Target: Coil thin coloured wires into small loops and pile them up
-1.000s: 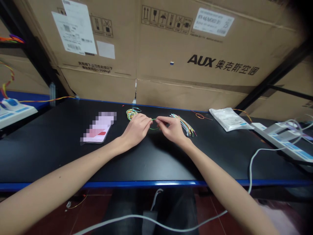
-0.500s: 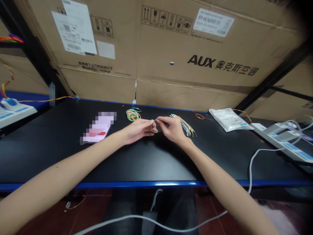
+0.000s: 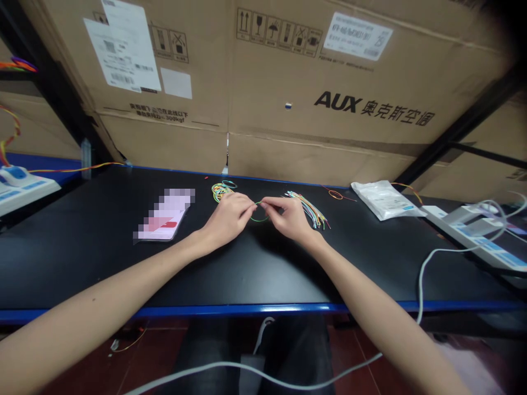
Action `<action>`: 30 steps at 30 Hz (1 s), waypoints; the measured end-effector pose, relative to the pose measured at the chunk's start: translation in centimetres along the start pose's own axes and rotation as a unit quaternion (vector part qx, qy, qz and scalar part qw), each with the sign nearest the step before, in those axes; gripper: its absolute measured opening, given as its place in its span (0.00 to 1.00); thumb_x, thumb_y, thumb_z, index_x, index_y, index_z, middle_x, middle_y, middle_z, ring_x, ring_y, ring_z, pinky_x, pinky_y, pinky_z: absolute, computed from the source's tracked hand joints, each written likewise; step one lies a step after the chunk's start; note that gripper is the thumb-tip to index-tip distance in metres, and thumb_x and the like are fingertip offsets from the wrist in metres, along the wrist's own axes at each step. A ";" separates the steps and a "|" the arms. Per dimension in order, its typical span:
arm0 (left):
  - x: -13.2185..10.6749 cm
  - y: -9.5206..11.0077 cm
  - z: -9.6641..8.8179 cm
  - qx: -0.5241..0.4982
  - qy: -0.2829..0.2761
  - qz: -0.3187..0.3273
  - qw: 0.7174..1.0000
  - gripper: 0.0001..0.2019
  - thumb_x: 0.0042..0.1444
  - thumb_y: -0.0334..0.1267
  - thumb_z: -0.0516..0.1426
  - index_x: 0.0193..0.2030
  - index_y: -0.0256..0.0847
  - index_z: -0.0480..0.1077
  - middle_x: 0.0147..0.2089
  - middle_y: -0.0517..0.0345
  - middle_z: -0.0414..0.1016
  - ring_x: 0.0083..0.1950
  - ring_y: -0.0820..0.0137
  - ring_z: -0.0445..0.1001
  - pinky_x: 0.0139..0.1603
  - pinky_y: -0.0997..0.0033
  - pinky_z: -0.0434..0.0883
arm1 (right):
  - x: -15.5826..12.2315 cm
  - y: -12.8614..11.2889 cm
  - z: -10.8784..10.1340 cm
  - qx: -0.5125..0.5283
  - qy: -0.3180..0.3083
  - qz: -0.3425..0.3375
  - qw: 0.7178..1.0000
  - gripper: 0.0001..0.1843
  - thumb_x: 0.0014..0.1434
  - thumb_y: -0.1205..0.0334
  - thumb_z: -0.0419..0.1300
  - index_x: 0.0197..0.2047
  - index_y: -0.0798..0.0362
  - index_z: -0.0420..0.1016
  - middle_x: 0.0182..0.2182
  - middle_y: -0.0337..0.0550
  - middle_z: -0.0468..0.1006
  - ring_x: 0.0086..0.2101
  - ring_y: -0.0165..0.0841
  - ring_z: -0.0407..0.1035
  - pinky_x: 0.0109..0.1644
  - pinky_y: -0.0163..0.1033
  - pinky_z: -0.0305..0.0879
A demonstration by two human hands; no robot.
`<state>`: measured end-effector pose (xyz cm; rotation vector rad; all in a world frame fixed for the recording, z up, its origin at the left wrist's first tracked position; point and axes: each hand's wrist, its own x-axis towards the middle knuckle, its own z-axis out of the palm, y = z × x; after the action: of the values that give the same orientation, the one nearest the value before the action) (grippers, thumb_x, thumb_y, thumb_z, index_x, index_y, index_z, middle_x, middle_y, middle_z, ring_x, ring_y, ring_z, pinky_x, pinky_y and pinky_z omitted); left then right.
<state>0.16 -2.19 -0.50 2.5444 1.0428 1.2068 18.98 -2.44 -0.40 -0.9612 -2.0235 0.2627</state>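
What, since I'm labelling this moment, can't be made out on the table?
Head view throughout:
Green wire, pinched parts: covered by left hand and right hand.
Coiled wires, lower part: behind left hand.
Wire bundle, middle: behind right hand.
Phone, screen details: pixelated.

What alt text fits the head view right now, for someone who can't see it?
Left hand and right hand pinch a curved green wire over a black tabletop. Coiled wires lie beyond the left hand, bundled wires beside the right, a phone farther left.
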 end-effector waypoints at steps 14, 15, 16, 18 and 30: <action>0.6 -0.2 0.2 -0.602 -0.147 -0.353 0.700 0.11 0.58 0.44 0.58 0.37 0.37 0.75 0.30 0.55 0.72 0.35 0.70 0.72 0.39 0.68 0.69 | 0.1 1.1 0.1 -0.013 0.040 -0.007 0.999 0.11 0.62 0.61 0.55 0.37 0.52 0.80 0.32 0.44 0.81 0.30 0.32 0.72 0.36 0.36 0.65; 0.6 -0.2 0.1 -0.613 -0.153 -0.350 0.691 0.11 0.57 0.43 0.59 0.36 0.36 0.75 0.28 0.58 0.69 0.32 0.72 0.70 0.37 0.69 0.68 | 0.1 1.0 0.1 -0.010 0.033 -0.008 0.999 0.11 0.62 0.61 0.55 0.38 0.52 0.80 0.32 0.44 0.81 0.29 0.32 0.72 0.36 0.36 0.65; 0.6 -0.2 0.1 -0.623 -0.162 -0.345 0.683 0.10 0.57 0.43 0.59 0.35 0.37 0.74 0.25 0.61 0.66 0.30 0.74 0.68 0.35 0.71 0.67 | 0.1 0.9 0.2 -0.006 0.025 -0.009 1.000 0.11 0.62 0.61 0.55 0.38 0.52 0.80 0.32 0.44 0.81 0.29 0.32 0.72 0.36 0.36 0.65; 0.6 -0.1 0.0 -0.636 -0.179 -0.333 0.673 0.10 0.56 0.43 0.60 0.33 0.37 0.73 0.23 0.64 0.61 0.27 0.76 0.64 0.31 0.73 0.64 | 0.0 0.8 0.2 0.003 0.018 -0.013 1.000 0.12 0.62 0.61 0.55 0.39 0.52 0.80 0.32 0.44 0.81 0.30 0.32 0.72 0.35 0.36 0.65; 0.7 0.3 -0.1 -0.362 -0.113 -0.281 0.882 0.12 0.55 0.44 0.58 0.30 0.36 0.76 0.27 0.53 0.77 0.21 0.77 0.56 0.24 0.73 0.55 | -0.2 0.3 0.0 -0.037 -0.005 -0.021 0.999 0.14 0.62 0.60 0.53 0.31 0.53 0.78 0.24 0.39 0.76 0.23 0.27 0.63 0.29 0.33 0.58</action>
<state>0.56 -1.95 0.13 1.6023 0.9344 0.8730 19.19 -2.39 -0.61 -0.9640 -2.0724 0.1702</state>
